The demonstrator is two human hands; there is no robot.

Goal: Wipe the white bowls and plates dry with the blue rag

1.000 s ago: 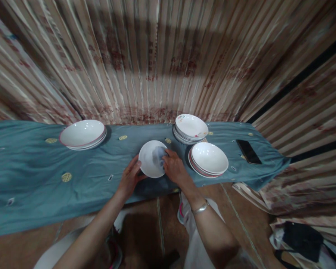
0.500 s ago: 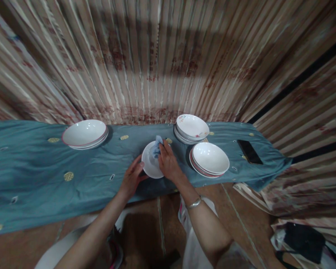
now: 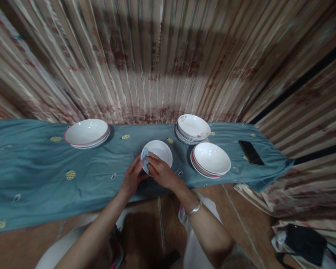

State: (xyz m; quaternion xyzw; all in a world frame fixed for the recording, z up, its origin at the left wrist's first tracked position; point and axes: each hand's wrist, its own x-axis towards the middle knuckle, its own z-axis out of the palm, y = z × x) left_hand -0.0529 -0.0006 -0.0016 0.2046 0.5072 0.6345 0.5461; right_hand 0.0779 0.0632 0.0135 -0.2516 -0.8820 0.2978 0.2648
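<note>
A white bowl [image 3: 164,151] is held at the near middle of the table. My left hand [image 3: 132,177] grips its left rim, thumb on the edge and fingers underneath. My right hand [image 3: 161,171] presses a light blue cloth [image 3: 145,155] against the inside of the bowl, at the left side close to my left thumb. The right fingers are closed on the cloth and cover part of it. To the right of the bowl stand a stack of white bowls with red edges [image 3: 212,158] and, behind it, a stack with a floral pattern [image 3: 194,127].
A stack of large red-rimmed bowls [image 3: 86,132] sits at the back left of the table, on a teal tablecloth [image 3: 92,164]. A black phone [image 3: 251,152] lies at the right end. Pleated curtains [image 3: 156,74] hang behind. A dark bag [image 3: 305,243] is on the lower right.
My right hand has moved the cloth from the far side of the bowl's inside to its left side. My left hand keeps its hold on the rim.
</note>
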